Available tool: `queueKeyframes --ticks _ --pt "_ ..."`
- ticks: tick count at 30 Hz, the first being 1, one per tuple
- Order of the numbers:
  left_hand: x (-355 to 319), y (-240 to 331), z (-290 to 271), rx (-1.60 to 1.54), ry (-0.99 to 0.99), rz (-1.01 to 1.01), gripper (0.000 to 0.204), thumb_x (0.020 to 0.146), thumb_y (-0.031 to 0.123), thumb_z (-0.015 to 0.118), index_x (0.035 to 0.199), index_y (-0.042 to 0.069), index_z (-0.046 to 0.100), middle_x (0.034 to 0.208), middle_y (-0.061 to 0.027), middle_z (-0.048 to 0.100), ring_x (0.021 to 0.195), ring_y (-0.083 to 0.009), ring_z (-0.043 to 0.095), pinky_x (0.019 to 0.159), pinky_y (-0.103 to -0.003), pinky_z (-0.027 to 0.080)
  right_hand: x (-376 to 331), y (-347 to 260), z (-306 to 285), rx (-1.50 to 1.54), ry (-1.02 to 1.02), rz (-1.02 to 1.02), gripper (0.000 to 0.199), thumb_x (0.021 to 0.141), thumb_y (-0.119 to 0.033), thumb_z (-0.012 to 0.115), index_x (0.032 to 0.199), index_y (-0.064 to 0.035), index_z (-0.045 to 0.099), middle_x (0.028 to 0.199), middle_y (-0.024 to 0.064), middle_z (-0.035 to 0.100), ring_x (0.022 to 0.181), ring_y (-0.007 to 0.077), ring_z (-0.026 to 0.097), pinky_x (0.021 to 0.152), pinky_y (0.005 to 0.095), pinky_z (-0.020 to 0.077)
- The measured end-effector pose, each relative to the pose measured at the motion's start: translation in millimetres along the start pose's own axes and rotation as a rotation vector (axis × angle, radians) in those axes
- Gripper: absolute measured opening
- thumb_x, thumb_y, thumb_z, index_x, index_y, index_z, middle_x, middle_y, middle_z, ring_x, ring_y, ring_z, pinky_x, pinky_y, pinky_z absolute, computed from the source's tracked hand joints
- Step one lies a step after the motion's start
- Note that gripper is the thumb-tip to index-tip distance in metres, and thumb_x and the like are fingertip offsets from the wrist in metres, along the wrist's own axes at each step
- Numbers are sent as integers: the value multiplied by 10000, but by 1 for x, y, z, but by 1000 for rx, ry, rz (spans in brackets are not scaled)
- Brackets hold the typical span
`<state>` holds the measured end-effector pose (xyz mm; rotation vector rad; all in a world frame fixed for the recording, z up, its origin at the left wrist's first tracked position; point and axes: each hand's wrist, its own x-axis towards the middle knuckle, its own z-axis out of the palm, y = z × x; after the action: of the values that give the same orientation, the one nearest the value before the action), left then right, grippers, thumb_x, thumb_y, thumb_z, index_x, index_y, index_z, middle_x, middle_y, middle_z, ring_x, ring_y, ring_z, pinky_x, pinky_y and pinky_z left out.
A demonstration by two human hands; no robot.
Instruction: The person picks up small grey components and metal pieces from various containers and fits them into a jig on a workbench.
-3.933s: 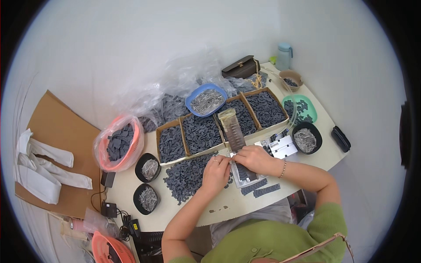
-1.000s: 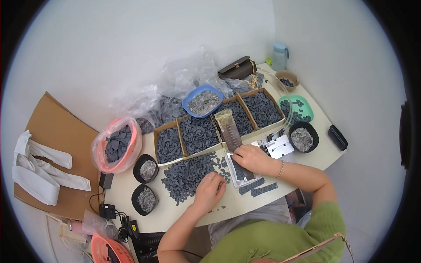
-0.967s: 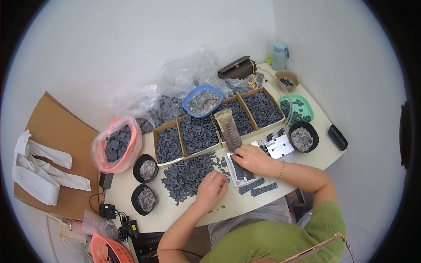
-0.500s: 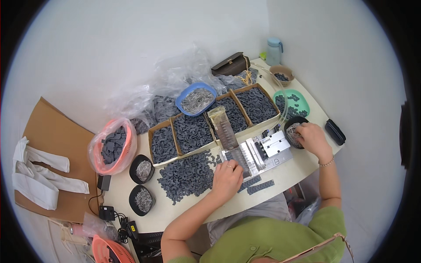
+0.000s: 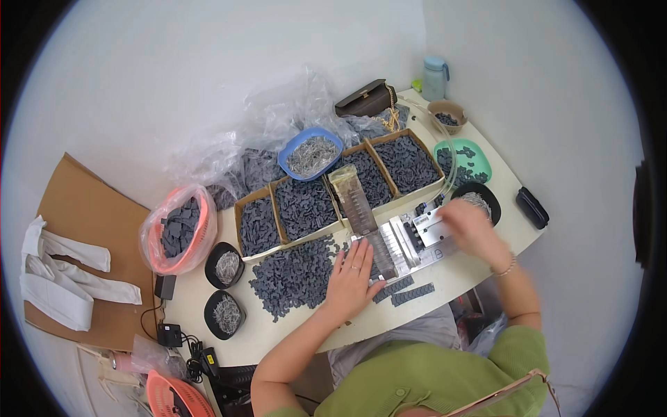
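Green short-sleeved top, bare forearms, thin bracelet [image 5: 506, 265] on right wrist.

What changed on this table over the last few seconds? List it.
The right hand left the metal jig in front of the person and went right, toward the black bowl; it is blurred, so any grip is unclear. The left hand shifted from the pile of dark pieces to the jig's left end, lying flat. Boxes, bowls and baskets stayed put.
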<state>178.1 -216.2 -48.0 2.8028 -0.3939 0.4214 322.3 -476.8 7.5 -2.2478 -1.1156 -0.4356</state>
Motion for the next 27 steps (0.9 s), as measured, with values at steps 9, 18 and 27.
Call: queueKeyframes --ticks 9,18,27 --pt "-10 -25 -36 153 -49 -105 819 784 499 662 1370 -14 408 1431 -199 390 1364 -379 311 1105 -532 211 3 -50 82 141 -221 -403 210 701 -88 644 911 -75 644 877 51 607 831 235 596 744 332 496" --pt "-97 -178 -123 331 226 -622 197 765 61 662 955 11 667 951 -164 616 890 -350 589 789 -428 474 37 -42 71 296 -399 -457 158 736 -79 636 874 -73 712 872 87 583 855 266 562 773 386 479" --pt "-95 -205 -130 246 -62 -848 26 730 65 681 743 44 686 799 -168 674 786 -350 655 730 -447 514 238 -12 125 -8 -278 -129 117 783 -144 673 873 -72 691 877 112 647 886 310 623 769 410 499"
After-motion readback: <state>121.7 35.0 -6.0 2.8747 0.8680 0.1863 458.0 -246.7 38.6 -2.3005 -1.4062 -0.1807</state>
